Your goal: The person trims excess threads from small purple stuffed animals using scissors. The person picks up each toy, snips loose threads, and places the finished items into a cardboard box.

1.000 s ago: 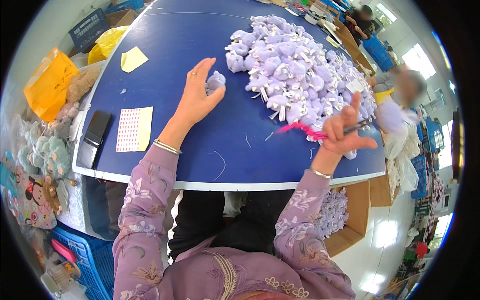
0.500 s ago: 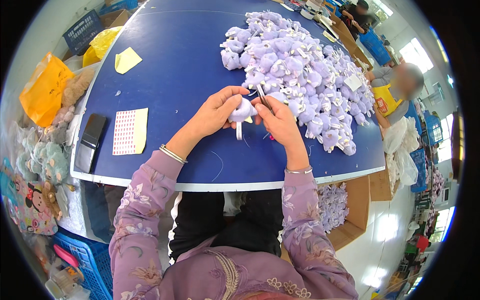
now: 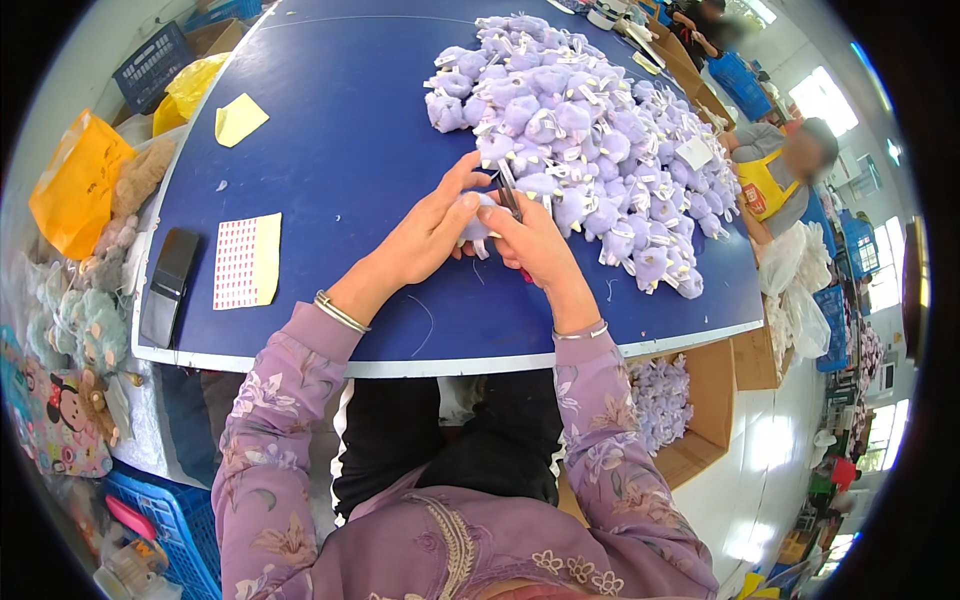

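Above the near part of the blue table, my left hand [image 3: 425, 232] is closed round a small lilac plush toy [image 3: 474, 222], whose white tag hangs below the fingers. Pressed close against the same toy, my right hand [image 3: 540, 248] grips a pair of small scissors [image 3: 508, 192]. Their metal blades point up and away from me, and a bit of red shows beneath the palm. Fingers cover most of the toy. Just beyond my hands spreads a large heap of similar lilac plush toys [image 3: 575, 125] with white tags.
On the table's left lie a sheet of red-marked stickers [image 3: 238, 262], a dark phone-like case [image 3: 170, 285] and a yellow paper [image 3: 240, 120]. A cardboard box [image 3: 708, 405] of lilac toys stands below the right edge. A person in a yellow apron [image 3: 765, 185] is at the right.
My hands have drawn closer together, and the right fingers now cover more of the plush toy. The whole view has shifted slightly.
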Motion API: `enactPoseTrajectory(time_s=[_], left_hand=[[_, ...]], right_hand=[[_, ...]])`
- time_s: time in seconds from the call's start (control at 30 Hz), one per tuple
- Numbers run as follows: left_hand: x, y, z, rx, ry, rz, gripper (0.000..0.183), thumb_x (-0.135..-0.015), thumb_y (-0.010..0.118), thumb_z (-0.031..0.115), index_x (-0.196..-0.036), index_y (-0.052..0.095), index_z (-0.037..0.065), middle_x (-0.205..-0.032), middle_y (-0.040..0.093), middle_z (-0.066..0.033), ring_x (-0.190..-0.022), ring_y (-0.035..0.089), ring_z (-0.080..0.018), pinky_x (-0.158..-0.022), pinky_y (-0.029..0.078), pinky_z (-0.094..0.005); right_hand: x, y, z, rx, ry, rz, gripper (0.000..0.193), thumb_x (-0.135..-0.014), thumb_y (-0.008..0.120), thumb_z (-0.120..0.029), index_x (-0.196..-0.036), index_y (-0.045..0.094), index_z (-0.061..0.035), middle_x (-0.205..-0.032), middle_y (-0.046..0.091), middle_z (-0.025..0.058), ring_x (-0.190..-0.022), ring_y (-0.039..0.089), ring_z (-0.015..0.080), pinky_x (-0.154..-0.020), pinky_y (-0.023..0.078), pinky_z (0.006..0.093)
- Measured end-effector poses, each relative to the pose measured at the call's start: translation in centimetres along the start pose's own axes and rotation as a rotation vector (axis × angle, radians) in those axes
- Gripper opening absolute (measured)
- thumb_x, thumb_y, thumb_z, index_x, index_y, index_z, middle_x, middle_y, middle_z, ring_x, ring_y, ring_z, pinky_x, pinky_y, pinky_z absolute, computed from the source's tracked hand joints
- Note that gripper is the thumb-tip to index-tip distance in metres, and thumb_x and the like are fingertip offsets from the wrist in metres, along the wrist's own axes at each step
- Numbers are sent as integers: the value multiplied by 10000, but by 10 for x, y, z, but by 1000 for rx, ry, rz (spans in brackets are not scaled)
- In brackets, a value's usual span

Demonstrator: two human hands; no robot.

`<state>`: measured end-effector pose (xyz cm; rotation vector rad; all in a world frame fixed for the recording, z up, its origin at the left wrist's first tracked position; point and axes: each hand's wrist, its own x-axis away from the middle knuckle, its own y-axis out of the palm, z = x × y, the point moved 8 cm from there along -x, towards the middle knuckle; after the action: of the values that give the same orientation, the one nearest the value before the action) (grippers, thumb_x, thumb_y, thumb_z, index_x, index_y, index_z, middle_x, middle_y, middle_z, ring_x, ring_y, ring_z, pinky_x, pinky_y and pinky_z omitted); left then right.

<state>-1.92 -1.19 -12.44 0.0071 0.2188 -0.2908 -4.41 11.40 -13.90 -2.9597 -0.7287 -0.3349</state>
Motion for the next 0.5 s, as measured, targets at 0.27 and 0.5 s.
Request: enactPoseTrajectory(time_s=[0.27, 0.5], left_hand=[[-2, -8, 5, -106, 128, -3, 679, -1012, 309, 487, -1520, 178, 56, -1482, 369, -175, -1032, 594, -218, -840, 505, -306], [-5, -32, -5, -52, 18, 173, 549, -1022, 334, 406, -1437, 358, 47, -1371, 485, -116, -774, 627, -137, -710, 489, -274]], right_hand=[[4, -9, -8, -127, -67, 27, 221, -916, 547, -216, -1017, 545, -20, -589, 417, -62, -417, 328, 19, -375, 243, 214], [45, -107, -82, -181, -616, 21, 691, -844, 647, -511, -1331, 512, -40, -1099, 664, 146, -448, 369, 31, -415, 326, 190]])
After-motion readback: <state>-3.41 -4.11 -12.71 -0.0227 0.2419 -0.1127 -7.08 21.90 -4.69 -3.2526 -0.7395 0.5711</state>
